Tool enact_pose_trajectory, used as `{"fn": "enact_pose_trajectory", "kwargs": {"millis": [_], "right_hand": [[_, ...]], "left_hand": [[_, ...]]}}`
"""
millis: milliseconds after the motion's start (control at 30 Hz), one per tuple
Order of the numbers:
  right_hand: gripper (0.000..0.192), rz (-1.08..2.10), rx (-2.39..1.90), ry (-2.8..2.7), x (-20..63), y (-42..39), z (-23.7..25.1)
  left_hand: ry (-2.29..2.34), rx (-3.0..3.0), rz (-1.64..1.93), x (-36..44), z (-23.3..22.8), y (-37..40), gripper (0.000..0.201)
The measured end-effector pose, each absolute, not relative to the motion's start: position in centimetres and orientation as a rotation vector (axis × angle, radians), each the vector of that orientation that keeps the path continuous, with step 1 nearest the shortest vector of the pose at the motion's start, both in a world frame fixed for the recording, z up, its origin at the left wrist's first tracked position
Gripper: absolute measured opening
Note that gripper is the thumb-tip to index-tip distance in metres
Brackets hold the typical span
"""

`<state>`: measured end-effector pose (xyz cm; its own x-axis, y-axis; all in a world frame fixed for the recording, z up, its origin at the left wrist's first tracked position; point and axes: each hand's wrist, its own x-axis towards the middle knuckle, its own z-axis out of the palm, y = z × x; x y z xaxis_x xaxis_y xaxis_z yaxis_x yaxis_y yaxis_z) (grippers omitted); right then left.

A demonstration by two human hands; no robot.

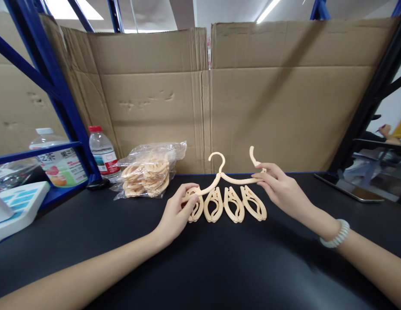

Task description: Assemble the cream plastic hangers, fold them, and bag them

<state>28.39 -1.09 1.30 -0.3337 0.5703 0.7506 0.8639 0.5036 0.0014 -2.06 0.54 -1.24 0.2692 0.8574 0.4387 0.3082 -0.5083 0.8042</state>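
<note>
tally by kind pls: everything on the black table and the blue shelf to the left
Open hanger, held by left hand and right hand: 1
Folded hangers in a row: 4
Bag of hangers: 1
Bottles: 2, one red-capped, one white-capped
Tablet or phone: 1
White device with blue pattern: 1
Total: 10

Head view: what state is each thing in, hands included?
Left hand: pinching the unfolded hanger's left end.
Right hand: holding its right end.
Unfolded hanger: arms spread, hook up, above the table.
Folded hangers: lying in a row on the black table.
Plastic bag: holds more hangers; whether it is open cannot be told.
Water bottle: upright, red cap on.
</note>
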Motion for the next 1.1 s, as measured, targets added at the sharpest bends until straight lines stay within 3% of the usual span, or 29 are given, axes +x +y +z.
{"fn": "enact_pose_trajectory", "kwargs": {"millis": [100, 300, 367, 667, 900, 1100], "right_hand": [[0.023, -0.216, -1.112, -1.922, 28.1, -1.0, 1.4], [0.045, 0.408, -1.061, -1.681, 28.0, -0.4, 1.0], [0.044, 0.523, -1.041, -1.657, 28.0, -0.4, 1.0], [0.032, 0.697, -1.006, -1.556, 27.8, -0.7, 1.6], [0.026, 0.860, -1.011, -1.523, 27.2, -1.0, 1.2], [0.036, 1.036, -0.965, -1.515, 25.2, -2.1, 0.7]], "left_hand": [[1.042, 1.950, 1.204, -2.0, -1.1, 0.5, 0.034], [1.039, 1.945, 1.208, -2.0, -1.2, 0.5, 0.035], [1.034, 1.935, 1.214, -2.0, -1.1, 0.5, 0.035], [0.980, 1.720, 1.436, -1.5, -0.4, -0.1, 0.033], [0.837, 1.682, 1.405, -1.1, -0.5, -1.2, 0.029], [0.802, 1.645, 1.289, -0.6, -0.7, -1.3, 0.039]]}}
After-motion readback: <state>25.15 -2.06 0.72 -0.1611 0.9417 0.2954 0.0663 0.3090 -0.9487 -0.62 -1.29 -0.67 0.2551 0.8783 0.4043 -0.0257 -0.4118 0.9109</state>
